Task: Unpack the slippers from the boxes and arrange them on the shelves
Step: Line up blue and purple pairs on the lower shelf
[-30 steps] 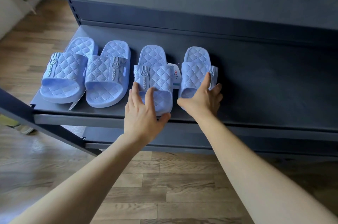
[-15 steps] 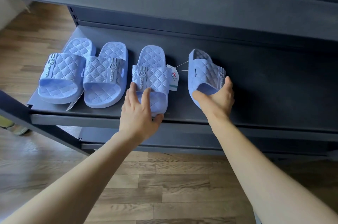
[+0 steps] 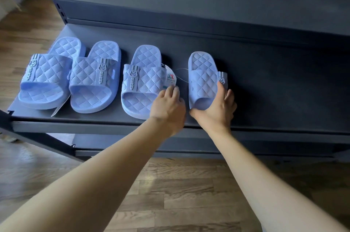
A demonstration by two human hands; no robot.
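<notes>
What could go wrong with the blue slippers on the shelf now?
1. A thin string runs from the tag by the third slipper to the right slipper, which the right hand grips. Moving it farther away could pull the string tight and drag the third slipper crooked.
2. The third slipper's toe lies close to the front edge of the shelf. A bump from the left hand might knock it to the floor.
</notes>
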